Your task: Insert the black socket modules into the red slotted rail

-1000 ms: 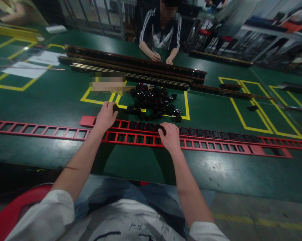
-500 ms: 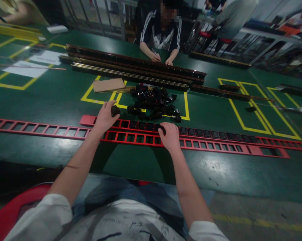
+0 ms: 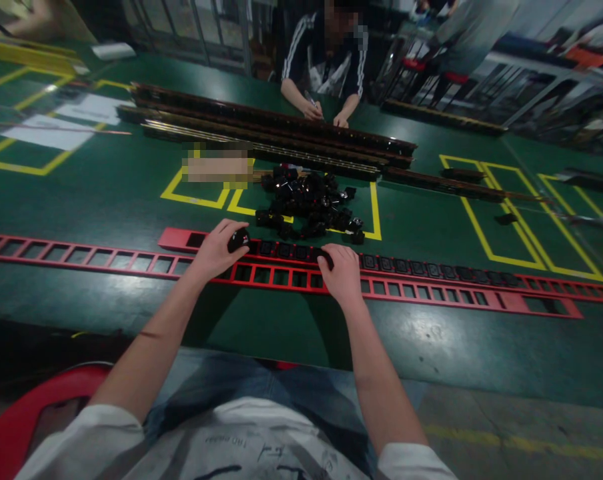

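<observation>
Two white sheets of paper [image 3: 49, 132] lie toward the left end of the green table [image 3: 131, 193], with a thin rod [image 3: 101, 131] crossing the nearer one. From the left edge of the view, a red front frame [image 3: 505, 302], divided into rectangular openings, runs along the near side of the table. Just beyond it lies a red rear frame [image 3: 178, 238], whose solid end shows left of the person's hands.

The person's left hand [image 3: 215, 252] is closed on a black block [image 3: 238, 241], thumb on one side and fingers on the other, at the rear frame; whether the block touches the frame cannot be told. Past the left hand, a tan flat piece [image 3: 217, 167], partly blurred out, lies inside yellow markings. A loose pile of black parts [image 3: 309, 200] sits beyond the frames, between the two hands, and long dark rails [image 3: 271, 130] stretch behind it. Across the table, a co-worker [image 3: 324, 67] holds a pen [image 3: 310, 99].

The person's right hand [image 3: 345, 273] bends over the rear frame, thumb apart from the fingers; whether it grips a block cannot be told. Black blocks [image 3: 401, 265] sit in a row in the rear frame on both sides of that hand. Farther right, a small dark piece [image 3: 505, 219] lies by a yellow outline.
</observation>
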